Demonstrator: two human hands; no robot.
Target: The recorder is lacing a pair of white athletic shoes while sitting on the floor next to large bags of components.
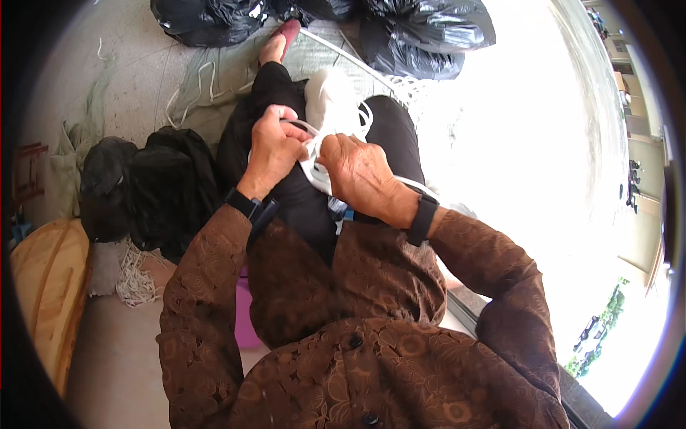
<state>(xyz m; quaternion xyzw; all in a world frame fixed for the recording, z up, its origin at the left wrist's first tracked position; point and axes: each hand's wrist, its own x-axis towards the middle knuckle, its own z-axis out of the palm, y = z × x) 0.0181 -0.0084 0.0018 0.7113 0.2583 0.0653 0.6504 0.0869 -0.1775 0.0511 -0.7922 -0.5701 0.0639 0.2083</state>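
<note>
A white shoe (329, 99) rests between my thighs with its rounded toe pointing away from me. My left hand (274, 151) is at the shoe's left side, thumb and fingers pinched on a white shoelace (300, 124). Closed over the shoe's opening is my right hand (361, 171), knuckles up; its fingertips are hidden, and whether they hold lace or shoe edge does not show. Loops of lace stand out to the right of the shoe. Another white strand runs out from under my right hand toward the wrist.
Black plastic bags (421, 32) lie beyond my feet, and a dark bundle (153, 182) sits at my left. Near it are a heap of white laces (137, 277) and a wooden board (53, 286). A loose lace (193, 96) trails on the floor. Strong glare covers the right.
</note>
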